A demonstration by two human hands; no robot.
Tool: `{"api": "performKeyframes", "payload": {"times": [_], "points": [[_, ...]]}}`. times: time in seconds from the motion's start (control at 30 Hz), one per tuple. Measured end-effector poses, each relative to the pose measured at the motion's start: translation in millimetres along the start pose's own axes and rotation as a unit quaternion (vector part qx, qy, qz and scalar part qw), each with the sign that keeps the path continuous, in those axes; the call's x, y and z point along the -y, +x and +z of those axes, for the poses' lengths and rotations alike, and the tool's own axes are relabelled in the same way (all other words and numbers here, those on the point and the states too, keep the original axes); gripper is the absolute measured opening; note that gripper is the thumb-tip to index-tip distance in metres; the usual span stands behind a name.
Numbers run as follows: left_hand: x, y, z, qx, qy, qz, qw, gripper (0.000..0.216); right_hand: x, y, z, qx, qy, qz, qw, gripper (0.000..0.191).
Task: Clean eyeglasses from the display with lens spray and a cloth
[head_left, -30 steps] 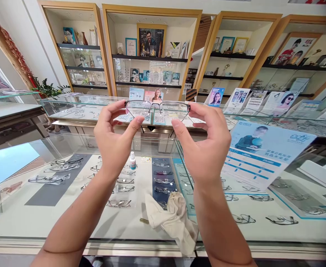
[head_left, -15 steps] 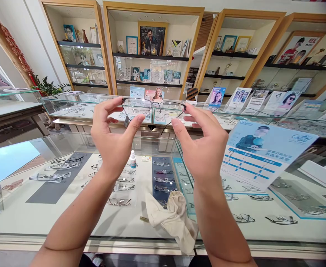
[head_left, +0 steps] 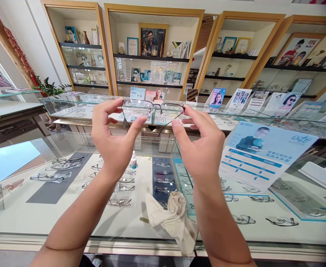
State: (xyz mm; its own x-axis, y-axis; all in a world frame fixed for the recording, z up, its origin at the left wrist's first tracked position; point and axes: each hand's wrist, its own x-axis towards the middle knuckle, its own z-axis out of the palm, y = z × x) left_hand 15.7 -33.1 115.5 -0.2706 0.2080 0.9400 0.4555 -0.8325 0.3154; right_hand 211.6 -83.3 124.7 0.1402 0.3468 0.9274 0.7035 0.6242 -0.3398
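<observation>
I hold a pair of thin dark-rimmed glasses (head_left: 152, 109) up at chest height above a glass display counter (head_left: 26, 222). My left hand (head_left: 113, 139) pinches the left lens rim between thumb and fingers. My right hand (head_left: 203, 144) pinches the right lens rim the same way. The lenses face away from me and the temples hang down toward me. Below my wrists a crumpled beige cloth (head_left: 172, 218) lies on the counter top.
A small white dropper bottle (head_left: 133, 160) stands on the counter past the cloth. Rows of spectacle frames (head_left: 122, 185) lie under the glass. A blue-and-white leaflet stand (head_left: 260, 152) is at the right. A second glass counter (head_left: 68, 107) and wall shelves (head_left: 152, 57) lie beyond.
The glasses and both hands have shifted slightly left and down, and the temples have swung a little. Both pinches are unchanged.
</observation>
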Motion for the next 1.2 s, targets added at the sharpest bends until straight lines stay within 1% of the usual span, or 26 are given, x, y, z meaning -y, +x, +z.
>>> {"api": "performKeyframes", "payload": {"times": [0.27, 0.5, 0.6, 0.83, 1.0, 1.2], "points": [[-2.0, -0.1, -0.1, 0.001, 0.014, 0.01, 1.0, 0.055, 1.7, 0.2, 0.2, 0.005, 0.027, 0.035, 0.999, 0.04], [-3.5, 1.2, 1.1, -0.008, -0.048, -0.025, 0.998, 0.055, 0.1, -0.3, 1.4, -0.007, -0.005, 0.0, 1.0, 0.04], [-3.3, 1.4, 1.6, -0.015, -0.068, -0.039, 0.997, 0.054, -0.9, -0.9, 2.3, -0.012, -0.005, -0.001, 1.0, 0.04], [-2.3, 1.7, 1.6, -0.01, -0.083, -0.06, 0.995, 0.055, -1.6, 0.1, 2.5, -0.029, 0.005, -0.015, 0.999, 0.038], [-1.1, 1.2, 1.8, 0.0, -0.096, -0.077, 0.992, 0.055, -0.9, 1.1, 2.7, -0.037, 0.017, -0.009, 0.999, 0.037], [2.4, 0.4, 2.0, 0.014, -0.106, -0.094, 0.99, 0.061, -2.5, 0.9, 3.1, -0.031, 0.023, -0.005, 0.999, 0.039]]}}
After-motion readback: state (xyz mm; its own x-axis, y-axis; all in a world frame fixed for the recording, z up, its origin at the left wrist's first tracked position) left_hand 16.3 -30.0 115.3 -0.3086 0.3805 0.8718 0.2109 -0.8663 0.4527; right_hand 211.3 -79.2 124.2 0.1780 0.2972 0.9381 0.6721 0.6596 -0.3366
